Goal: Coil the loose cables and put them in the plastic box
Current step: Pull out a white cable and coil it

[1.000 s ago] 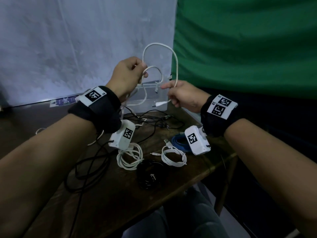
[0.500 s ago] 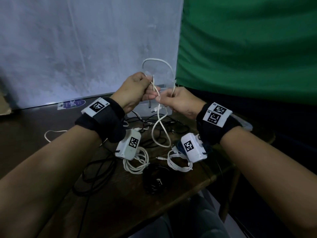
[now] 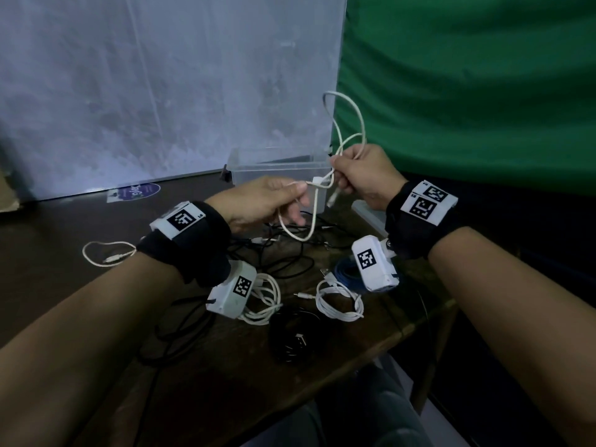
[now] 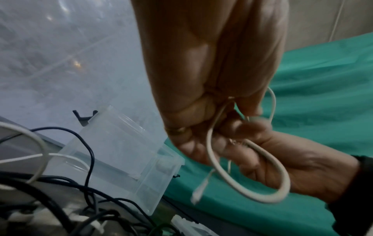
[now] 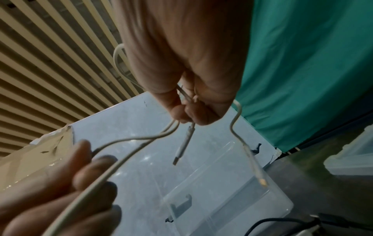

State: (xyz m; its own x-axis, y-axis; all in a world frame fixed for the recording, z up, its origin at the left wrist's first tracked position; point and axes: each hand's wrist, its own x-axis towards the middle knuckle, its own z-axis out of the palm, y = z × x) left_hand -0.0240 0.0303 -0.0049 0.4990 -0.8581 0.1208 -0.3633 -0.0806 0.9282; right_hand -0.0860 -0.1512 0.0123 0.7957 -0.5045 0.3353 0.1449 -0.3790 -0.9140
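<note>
Hands are meeting in the middle of the head view, above a dark wooden table point(image 3: 225, 366). The left hand point(image 3: 261, 204) is pinching a white cable point(image 3: 351, 117) between thumb and curled fingers, and the right hand point(image 3: 361, 172), just to its right, is gripping the same cable with its fingers curled round it. One loop of the cable is rising above the right hand toward the upper centre of the frame, another is hanging below both hands, and a plug end is dangling beneath the right hand. A clear plastic box point(image 3: 274, 175) is standing open on the table right behind the hands. Lower in the frame, two coiled white cables point(image 3: 338, 301), a blue coil point(image 3: 345, 272), a black coil point(image 3: 293, 343) and loose black cables point(image 3: 180, 333) are lying on the table, and another loose white cable point(image 3: 106, 253) is lying at centre left
</note>
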